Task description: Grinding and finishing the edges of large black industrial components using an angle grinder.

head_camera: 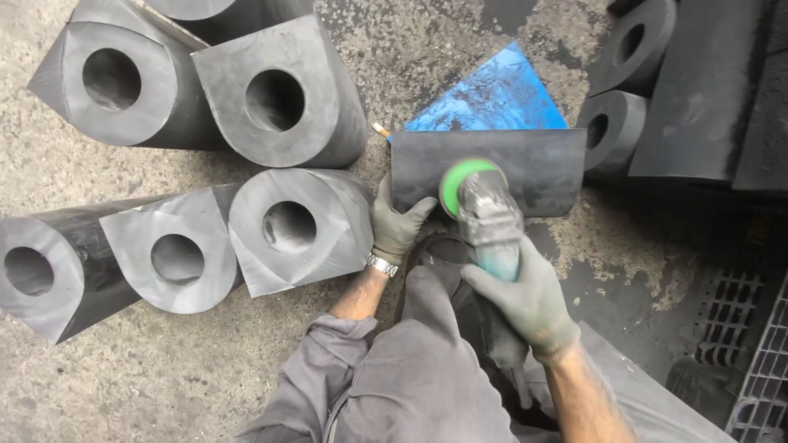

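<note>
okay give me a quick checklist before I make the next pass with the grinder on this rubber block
1. Left hand steadying the block: ok, gloved fingers grip its left end.
2. Right hand on the grinder: ok, gloved and wrapped round the body.
3. Green disc against the block: ok, it sits on the near face.
4. Left fingers away from the disc: not ok, they are close beside it.
5. Knee away from the tool: not ok, right beneath it.
6. Disc spinning: cannot tell.
</note>
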